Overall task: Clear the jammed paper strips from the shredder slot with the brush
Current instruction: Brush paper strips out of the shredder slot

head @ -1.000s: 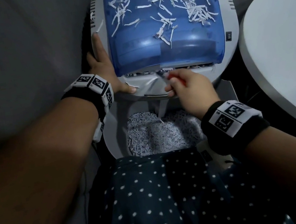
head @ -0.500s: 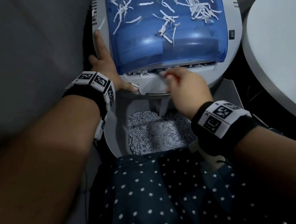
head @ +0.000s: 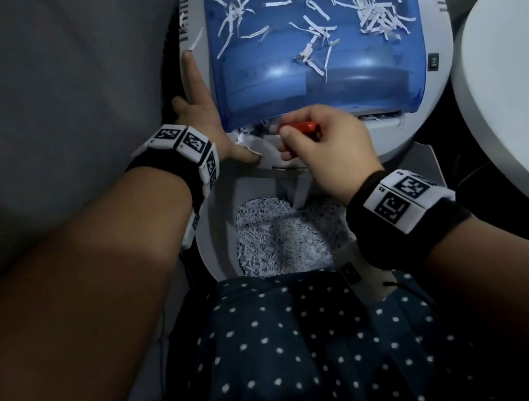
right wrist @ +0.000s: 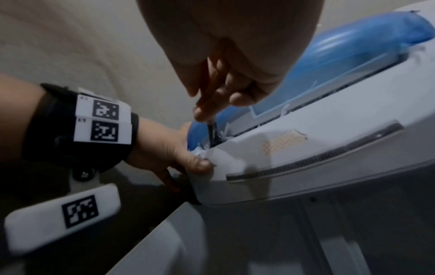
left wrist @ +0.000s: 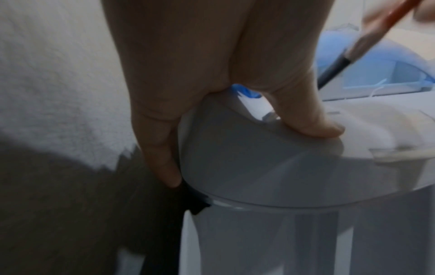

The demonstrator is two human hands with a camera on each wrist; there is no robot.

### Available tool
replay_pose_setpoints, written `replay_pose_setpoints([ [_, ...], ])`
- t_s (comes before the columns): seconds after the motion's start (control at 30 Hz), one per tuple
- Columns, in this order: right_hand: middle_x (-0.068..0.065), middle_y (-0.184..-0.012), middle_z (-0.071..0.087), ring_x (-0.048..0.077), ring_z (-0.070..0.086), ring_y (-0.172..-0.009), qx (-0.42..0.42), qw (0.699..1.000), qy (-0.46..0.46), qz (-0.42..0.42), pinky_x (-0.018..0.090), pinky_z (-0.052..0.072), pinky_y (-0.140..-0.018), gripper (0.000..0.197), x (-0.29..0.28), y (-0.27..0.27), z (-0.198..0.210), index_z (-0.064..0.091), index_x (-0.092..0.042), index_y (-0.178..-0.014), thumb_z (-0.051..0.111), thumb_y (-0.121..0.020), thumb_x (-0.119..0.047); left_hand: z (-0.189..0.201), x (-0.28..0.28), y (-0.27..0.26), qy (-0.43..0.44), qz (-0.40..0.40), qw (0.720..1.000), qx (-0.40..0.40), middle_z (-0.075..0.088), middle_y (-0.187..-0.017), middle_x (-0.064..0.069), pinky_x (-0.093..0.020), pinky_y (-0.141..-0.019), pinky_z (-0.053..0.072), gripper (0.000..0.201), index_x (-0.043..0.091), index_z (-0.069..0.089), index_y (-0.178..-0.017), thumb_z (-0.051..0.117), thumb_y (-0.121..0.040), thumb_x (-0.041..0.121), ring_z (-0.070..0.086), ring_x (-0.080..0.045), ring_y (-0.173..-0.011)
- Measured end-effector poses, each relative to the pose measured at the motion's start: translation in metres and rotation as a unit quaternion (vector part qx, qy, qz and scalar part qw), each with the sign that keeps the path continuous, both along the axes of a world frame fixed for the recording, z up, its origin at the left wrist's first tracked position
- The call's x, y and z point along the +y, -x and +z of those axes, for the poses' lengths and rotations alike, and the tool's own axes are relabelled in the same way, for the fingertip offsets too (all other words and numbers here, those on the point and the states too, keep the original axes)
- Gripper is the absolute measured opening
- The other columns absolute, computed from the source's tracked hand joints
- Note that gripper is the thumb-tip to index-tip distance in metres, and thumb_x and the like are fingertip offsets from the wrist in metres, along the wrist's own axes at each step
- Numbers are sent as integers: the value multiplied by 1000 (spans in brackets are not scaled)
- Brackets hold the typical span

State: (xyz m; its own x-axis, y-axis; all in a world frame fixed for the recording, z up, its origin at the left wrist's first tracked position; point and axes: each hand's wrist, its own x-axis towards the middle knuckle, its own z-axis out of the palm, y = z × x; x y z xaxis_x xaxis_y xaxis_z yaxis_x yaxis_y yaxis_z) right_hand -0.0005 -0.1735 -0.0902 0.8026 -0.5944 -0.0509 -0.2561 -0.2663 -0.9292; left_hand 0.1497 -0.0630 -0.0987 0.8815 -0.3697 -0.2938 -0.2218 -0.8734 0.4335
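Shifted left along the shredder (head: 317, 63) slot: right hand (head: 327, 145) pinching the brush (head: 301, 128).
Left hand (head: 204, 112) flat beside slot; light jammed strips (head: 247, 132), thin stiff handle, held midway.

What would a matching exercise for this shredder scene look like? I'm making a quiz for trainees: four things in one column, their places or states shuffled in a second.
Things:
1. left hand
2. brush
3. loose paper strips
4. shredded paper pile

Places or states:
A. lying in the bin below the shredder head
B. scattered on the blue cover
C. resting on the shredder's grey edge, thumb on top
D. held in the right hand, tip at the slot

Pairs: 1-C, 2-D, 3-B, 4-A
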Motion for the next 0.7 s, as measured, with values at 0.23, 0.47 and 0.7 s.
replay_pose_setpoints([
  [0.23,-3,-90,74,13,67,-87,-80,979,186,26,25,48,-83,15,11,-7,20,69,-21,-100,61,-94,-32,-3,0,-1,4,6,1000,-8,20,-151,-26,-55,-108,37,163,33,-36,-146,98,-52,33,46,-43,-129],
  [0.47,11,-87,64,37,60,-89,45,962,271,9,40,37,-73,19,-1,-9,22,54,-14,-93,49,-100,-31,-4,2,-5,10,2,1000,12,10,-156,-26,-55,-111,34,167,34,-38,-145,99,-49,36,37,-43,-137],
  [0.7,6,-97,72,30,64,-95,50,962,260,67,34,40,-78,18,-1,0,15,67,-17,-108,56,-99,-29,-4,2,-4,-2,-2,1000,0,13,-155,-27,-55,-112,34,169,34,-38,-145,99,-46,38,41,-43,-134],
])
